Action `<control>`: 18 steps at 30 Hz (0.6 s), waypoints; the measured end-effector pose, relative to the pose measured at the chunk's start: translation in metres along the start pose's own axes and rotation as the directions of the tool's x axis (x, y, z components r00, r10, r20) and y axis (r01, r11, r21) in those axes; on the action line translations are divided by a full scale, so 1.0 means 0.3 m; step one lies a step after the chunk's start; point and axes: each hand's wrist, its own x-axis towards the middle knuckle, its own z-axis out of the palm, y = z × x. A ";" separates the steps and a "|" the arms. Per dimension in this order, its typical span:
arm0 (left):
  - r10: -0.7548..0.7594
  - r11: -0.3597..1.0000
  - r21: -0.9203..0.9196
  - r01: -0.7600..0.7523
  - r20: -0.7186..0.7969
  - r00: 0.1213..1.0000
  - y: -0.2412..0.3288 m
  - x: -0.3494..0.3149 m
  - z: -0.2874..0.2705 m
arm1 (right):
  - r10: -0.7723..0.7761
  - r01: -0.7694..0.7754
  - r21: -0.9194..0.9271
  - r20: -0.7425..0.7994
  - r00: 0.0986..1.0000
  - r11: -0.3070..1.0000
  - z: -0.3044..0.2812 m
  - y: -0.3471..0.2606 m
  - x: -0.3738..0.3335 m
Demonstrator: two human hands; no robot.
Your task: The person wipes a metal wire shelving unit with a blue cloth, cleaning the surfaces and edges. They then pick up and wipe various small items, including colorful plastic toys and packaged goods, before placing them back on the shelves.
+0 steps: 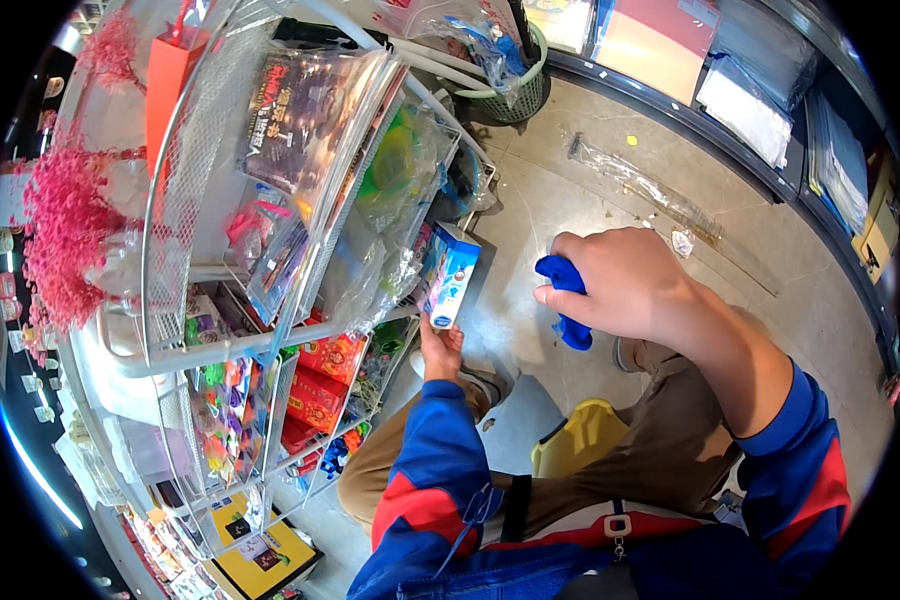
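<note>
Two hands in play: the left hand [442, 352] has its fingers around the near end of a blue-and-white box [454, 275], which juts out past the fingertips, just beside the white wire rack [220, 353]. And across to the right, the right hand [625, 285] grips a bunched blue cloth [573, 332], fabric poking out above and below the thumb, a yellow plastic object [582, 440] well apart below those fingers!

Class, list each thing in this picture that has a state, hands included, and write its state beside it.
Right hand: closed on the blue cloth.
Blue cloth: bunched up.
Left hand: closed on the blue-and-white box, at its near end.
Blue-and-white box: held; whether opened, unclear.
Green basket: holding plastic bags.
Clear plastic: wrinkled, lying on the floor.
</note>
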 end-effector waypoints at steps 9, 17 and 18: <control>0.048 0.949 -0.309 -0.058 -0.041 0.998 0.154 0.060 0.074 | 0.012 -0.012 -0.013 -0.013 1.000 1.000 0.002 0.015 0.002; 0.144 0.925 -0.341 -0.165 -0.087 0.986 0.106 0.161 0.172 | 0.068 -0.066 -0.021 0.068 0.995 0.998 -0.022 0.018 0.011; 0.155 0.922 -0.343 -0.181 -0.102 0.983 0.100 0.161 0.193 | 0.066 -0.065 -0.020 0.064 0.996 0.998 -0.022 0.022 0.012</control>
